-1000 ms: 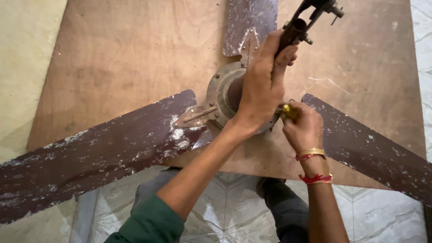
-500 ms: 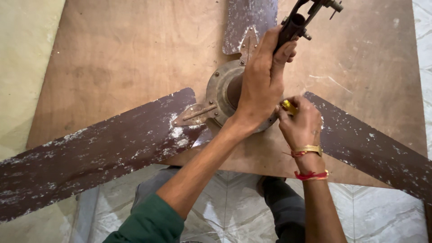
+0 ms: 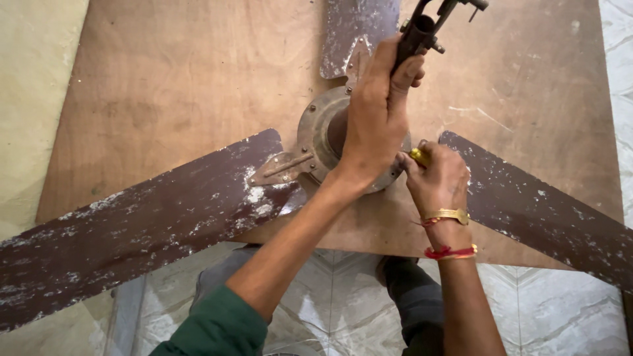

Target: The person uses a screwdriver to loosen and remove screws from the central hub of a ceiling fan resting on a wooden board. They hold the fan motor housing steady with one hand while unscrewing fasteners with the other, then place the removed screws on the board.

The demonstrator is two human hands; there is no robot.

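Fingers [image 3: 402,69] of left hand [image 3: 376,118] closed around dark down-rod [image 3: 417,36] of ceiling fan; palm over motor hub [image 3: 316,132]. Right hand [image 3: 438,181] beside it, fingers wrapped on yellow-handled tool [image 3: 419,156] at hub's edge. Brown blades [image 3: 145,224] spread outward across plywood worktop [image 3: 165,86].

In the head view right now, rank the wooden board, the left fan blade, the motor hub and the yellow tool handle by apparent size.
1. Wooden board, largest.
2. Left fan blade; it juts toward the camera, which may enlarge it.
3. Motor hub, partly hidden by the left hand.
4. Yellow tool handle, mostly covered by the right hand.
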